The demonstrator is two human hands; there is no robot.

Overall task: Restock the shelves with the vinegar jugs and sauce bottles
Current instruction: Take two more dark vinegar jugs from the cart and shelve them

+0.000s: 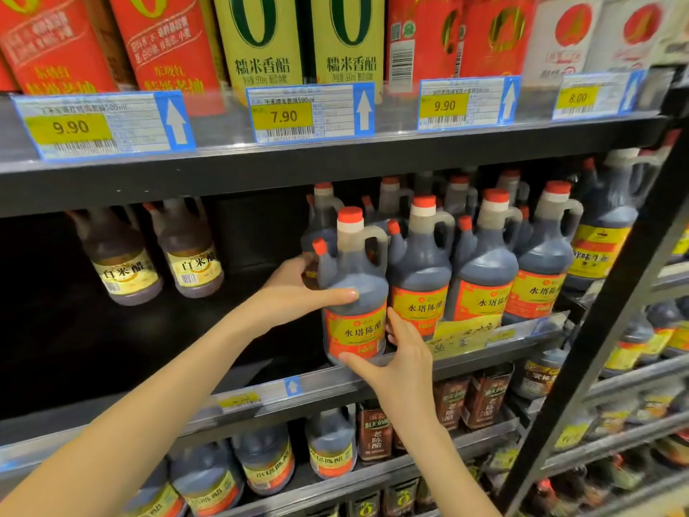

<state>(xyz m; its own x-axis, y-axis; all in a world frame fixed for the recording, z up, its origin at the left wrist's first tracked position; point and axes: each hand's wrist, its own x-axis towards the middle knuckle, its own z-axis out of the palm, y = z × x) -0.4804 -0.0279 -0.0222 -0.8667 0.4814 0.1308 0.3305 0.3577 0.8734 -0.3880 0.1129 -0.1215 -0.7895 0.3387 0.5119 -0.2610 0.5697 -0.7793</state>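
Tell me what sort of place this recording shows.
Most likely a supermarket condiment aisle: black shelves edged with price tags, and rows of identical vinegar jugs. Both hands, left hand and right hand, hold one jug at the shelf front.

- Grocery shop aisle, condiment section.
- Black metal shelving (pixel 335 169) in tiers, clear rail strips on the front edges.
- Price tags (pixel 309 113) clipped on the rails: yellow price boxes, barcodes, white up-arrows on blue.
- Many identical dark vinegar jugs (pixel 481 270) with red caps lined up in rows, same label repeated.
- Tall bottles (pixel 261 42) with printed labels packed on the top shelf.
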